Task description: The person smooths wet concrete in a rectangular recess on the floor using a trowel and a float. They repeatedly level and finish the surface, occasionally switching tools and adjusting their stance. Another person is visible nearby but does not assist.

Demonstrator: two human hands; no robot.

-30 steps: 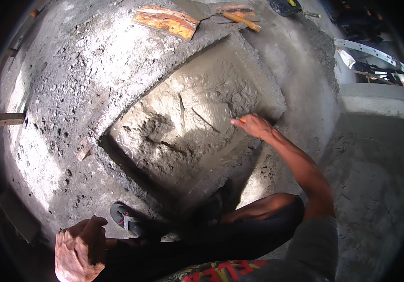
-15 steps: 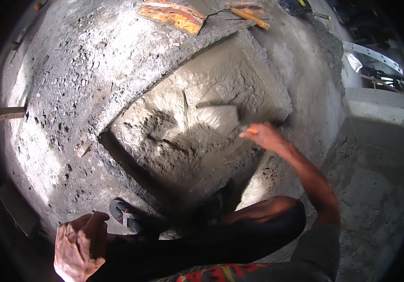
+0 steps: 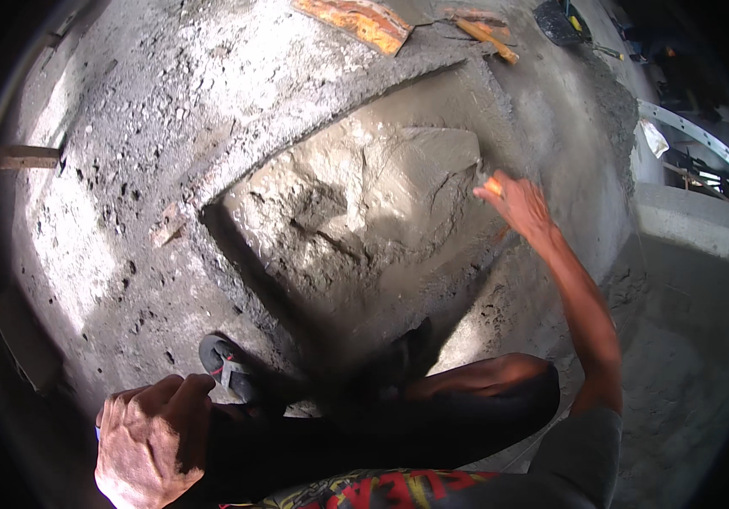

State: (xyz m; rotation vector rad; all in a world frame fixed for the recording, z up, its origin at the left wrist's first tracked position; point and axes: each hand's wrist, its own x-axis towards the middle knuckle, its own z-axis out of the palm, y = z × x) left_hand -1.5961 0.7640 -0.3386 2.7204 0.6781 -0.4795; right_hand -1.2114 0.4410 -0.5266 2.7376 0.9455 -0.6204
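My right hand (image 3: 519, 204) is closed round the orange handle of a trowel (image 3: 449, 153). The trowel's blade, coated in grey, lies on wet mortar (image 3: 296, 229) and points toward the upper left. This mortar fills a good part of a shallow rectangular mixing trough (image 3: 245, 293) with rough, crusted grey walls. Its surface is smooth around the blade and lumpy and broken on the left. My left hand (image 3: 152, 437) is held by my knee at the lower left, its fingers curled in; whatever is inside them, if anything, is hidden.
Orange-and-yellow boards (image 3: 356, 21) and an orange-handled tool (image 3: 487, 41) lie beyond the trough. A dark pan-like item (image 3: 558, 24) sits at the top right. A pale perforated metal strip (image 3: 695, 131) stands above a low concrete ledge (image 3: 691, 220). My sandalled foot (image 3: 229, 366) is beside the near wall.
My right hand has moved the trowel away from me and slightly right across the mortar, leaving a smoother patch. My left hand stays curled near the knee. The whole view has shifted a little.
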